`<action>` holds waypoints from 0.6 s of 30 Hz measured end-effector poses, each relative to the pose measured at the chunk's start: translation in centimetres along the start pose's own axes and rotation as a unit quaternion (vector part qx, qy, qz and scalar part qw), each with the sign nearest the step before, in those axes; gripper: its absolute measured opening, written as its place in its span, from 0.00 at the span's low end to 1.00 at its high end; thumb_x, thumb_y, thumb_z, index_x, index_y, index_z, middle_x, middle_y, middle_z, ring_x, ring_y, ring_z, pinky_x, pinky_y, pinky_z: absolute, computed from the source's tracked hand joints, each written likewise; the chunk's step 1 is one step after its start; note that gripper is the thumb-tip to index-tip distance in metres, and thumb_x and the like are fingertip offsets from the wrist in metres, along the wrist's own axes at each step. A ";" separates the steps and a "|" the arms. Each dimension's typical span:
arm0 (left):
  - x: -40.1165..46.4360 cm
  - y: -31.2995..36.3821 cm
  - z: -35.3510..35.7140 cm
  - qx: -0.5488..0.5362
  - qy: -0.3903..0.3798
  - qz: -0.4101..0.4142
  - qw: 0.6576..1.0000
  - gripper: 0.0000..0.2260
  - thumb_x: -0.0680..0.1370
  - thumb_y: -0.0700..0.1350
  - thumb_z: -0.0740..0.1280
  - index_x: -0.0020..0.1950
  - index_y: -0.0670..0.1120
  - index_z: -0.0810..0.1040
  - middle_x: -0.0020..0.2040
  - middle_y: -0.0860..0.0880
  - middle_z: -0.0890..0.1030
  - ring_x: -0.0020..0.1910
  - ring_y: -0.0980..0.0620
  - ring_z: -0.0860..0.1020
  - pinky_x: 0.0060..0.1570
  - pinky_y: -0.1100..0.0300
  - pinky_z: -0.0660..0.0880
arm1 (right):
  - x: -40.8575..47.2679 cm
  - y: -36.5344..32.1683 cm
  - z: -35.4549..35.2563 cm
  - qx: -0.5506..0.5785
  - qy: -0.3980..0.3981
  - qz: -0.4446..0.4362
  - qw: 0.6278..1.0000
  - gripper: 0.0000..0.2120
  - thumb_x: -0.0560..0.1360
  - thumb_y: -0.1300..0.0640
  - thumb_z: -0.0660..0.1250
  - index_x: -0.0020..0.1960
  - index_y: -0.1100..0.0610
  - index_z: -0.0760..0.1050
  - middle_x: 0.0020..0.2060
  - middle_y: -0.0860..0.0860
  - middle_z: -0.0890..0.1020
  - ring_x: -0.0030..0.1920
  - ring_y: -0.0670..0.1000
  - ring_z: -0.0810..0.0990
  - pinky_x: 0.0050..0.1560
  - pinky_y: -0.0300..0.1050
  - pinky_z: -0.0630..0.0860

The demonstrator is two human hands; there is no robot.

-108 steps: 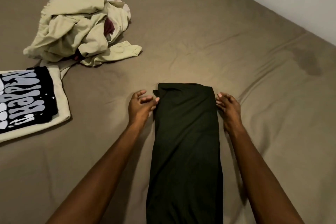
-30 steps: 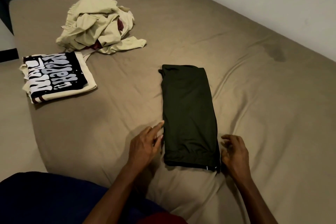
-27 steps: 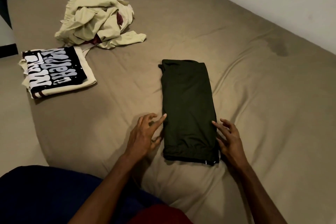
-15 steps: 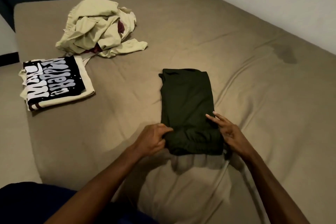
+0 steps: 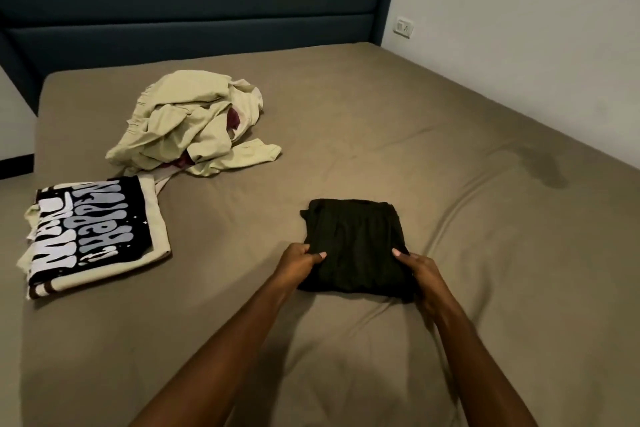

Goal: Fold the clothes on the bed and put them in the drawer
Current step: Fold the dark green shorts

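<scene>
A dark green garment (image 5: pixel 356 243) lies folded into a short rectangle in the middle of the bed (image 5: pixel 450 149). My left hand (image 5: pixel 298 262) pinches its near left edge, thumb on top. At the near right corner my right hand (image 5: pixel 420 270) grips the doubled cloth the same way. A folded cream shirt with a black printed panel (image 5: pixel 93 236) lies flat at the left. Behind it sits a crumpled pile of pale cream clothes (image 5: pixel 194 125) with a bit of maroon showing. No drawer is in view.
A dark blue padded headboard (image 5: pixel 194 0) stands at the far end. A white wall with a socket (image 5: pixel 404 26) runs along the right side. A darker stain (image 5: pixel 547 166) marks the sheet at the right. The bed's left edge drops off beside a white surface (image 5: pixel 14 121).
Both hands took hold of the near end of the long dark garment and folded it away from me, so it is now about half as long. The view has tilted up toward the headboard.
</scene>
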State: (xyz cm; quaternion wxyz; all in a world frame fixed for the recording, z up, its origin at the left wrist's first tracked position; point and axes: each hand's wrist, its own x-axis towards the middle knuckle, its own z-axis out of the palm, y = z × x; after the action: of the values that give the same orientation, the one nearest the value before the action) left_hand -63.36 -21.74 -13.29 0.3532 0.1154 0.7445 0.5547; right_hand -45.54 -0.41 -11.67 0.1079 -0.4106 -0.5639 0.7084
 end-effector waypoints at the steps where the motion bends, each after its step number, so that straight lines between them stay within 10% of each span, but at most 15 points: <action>1: -0.3 -0.3 -0.1 -0.008 0.000 0.009 1.000 0.11 0.80 0.44 0.71 0.60 0.40 0.83 0.54 0.44 0.85 0.55 0.43 0.83 0.60 0.50 0.80 | -0.4 0.4 -0.1 0.002 0.006 -0.023 1.000 0.16 0.76 0.55 0.75 0.61 0.61 0.81 0.51 0.56 0.88 0.50 0.57 0.87 0.45 0.48 0.84; 5: -1.6 -0.8 -0.3 -0.052 -0.024 0.044 0.997 0.11 0.84 0.43 0.65 0.64 0.41 0.80 0.55 0.47 0.84 0.52 0.52 0.83 0.51 0.64 0.80 | -1.0 2.0 0.5 -0.024 0.043 -0.074 0.996 0.08 0.80 0.60 0.71 0.58 0.60 0.82 0.49 0.55 0.88 0.48 0.56 0.88 0.46 0.50 0.85; 18: -11.6 -10.1 -3.8 -0.015 -0.141 -0.007 0.990 0.15 0.85 0.50 0.63 0.66 0.43 0.79 0.61 0.44 0.84 0.62 0.44 0.81 0.68 0.47 0.75 | -12.6 11.2 1.1 -0.172 0.172 -0.057 0.968 0.17 0.85 0.57 0.63 0.41 0.64 0.79 0.30 0.57 0.79 0.32 0.56 0.77 0.35 0.45 0.70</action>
State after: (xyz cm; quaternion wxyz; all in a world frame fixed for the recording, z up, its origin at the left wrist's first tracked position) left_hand -55.23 -34.73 -17.30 0.4604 0.1813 0.6795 0.5418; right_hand -34.80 -12.76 -15.81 0.1711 -0.5058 -0.6727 0.5122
